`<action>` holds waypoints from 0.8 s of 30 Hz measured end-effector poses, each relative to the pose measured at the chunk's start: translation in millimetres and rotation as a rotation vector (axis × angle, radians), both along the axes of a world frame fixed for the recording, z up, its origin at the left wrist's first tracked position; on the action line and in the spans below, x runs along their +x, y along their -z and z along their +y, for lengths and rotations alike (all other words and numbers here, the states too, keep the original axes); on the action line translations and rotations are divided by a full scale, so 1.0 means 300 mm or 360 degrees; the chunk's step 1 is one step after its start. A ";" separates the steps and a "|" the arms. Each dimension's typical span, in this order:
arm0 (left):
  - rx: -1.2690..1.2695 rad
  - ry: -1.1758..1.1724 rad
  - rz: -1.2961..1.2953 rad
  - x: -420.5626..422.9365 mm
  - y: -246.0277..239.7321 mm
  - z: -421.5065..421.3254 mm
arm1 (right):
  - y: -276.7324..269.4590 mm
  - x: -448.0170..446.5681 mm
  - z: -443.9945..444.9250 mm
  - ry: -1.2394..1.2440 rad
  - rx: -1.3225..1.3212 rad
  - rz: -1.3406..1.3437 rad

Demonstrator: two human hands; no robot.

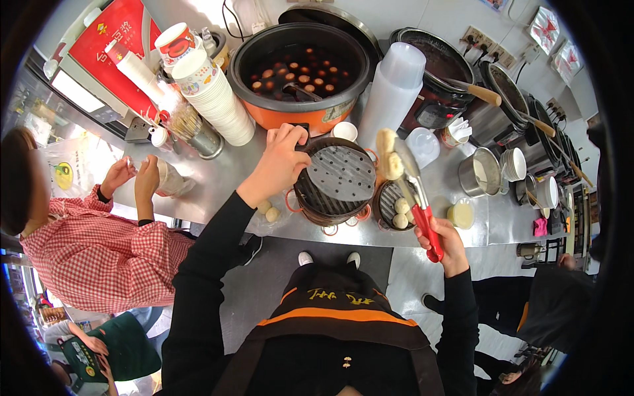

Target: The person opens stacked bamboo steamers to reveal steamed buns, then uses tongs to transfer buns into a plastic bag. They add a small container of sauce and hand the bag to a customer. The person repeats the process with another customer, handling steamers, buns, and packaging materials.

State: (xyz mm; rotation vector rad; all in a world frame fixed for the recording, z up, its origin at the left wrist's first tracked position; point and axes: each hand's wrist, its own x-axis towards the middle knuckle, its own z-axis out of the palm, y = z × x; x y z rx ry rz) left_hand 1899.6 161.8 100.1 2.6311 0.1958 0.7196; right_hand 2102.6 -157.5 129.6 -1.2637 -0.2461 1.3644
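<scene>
My right hand grips the red handles of metal food tongs, whose jaws hold pale buns or dumplings above the counter. My left hand is over the left edge of a round steamer lined with perforated paper; its fingers touch a small black object, too hidden to name. A smaller steamer to the right holds several round pale buns. More round buns lie in clear plastic on the counter, left of the large steamer.
An orange cooker of eggs in dark liquid stands behind, beside stacked paper cups and plastic tubs. Further cookers with wooden-handled ladles line the right. A metal pot stands right. A person in a checked shirt works at the left.
</scene>
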 end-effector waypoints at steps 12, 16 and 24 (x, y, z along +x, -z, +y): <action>-0.0156 -0.0916 -0.0142 -0.183 -0.046 0.019 | -0.062 -0.115 -0.026 -0.0410 -0.0006 -0.0113; -0.0439 -0.1498 0.0245 -0.463 0.408 0.038 | 0.012 -0.295 0.068 -0.0762 -0.0173 0.0202; -0.0943 -0.1647 0.0212 -0.638 0.772 -0.054 | 0.538 -0.619 0.387 -0.0562 -0.0338 -0.0332</action>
